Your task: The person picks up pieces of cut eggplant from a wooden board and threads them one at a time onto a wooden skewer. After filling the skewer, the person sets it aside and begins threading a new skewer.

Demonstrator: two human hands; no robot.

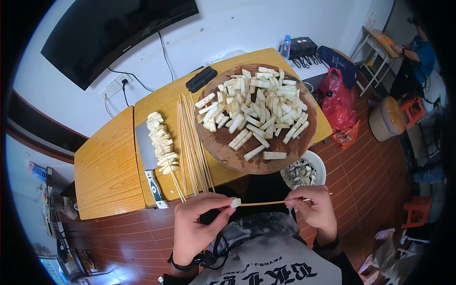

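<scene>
Pale chunk (pixel 235 203) on level skewer (pixel 263 203)

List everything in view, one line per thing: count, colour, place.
round wooden chopping board: one, dark brown, on the right table.
cut vegetable sticks: many, pale cream, heaped on the board.
bare bamboo skewers: a bundle, tan, left of the board.
threaded skewers of pale pieces: at least one, cream, lying on the cleaver.
steel cleaver: one, grey, table's left edge.
wooden tables: two, honey yellow, side by side.
white bowl of peelings: one, by the table's near edge.
black pouch: one, table's far edge.
red plastic bag: one, floor at right.
left hand: fingers pinch a pale vegetable piece on a skewer tip.
right hand: fingers hold that thin bamboo skewer.
</scene>
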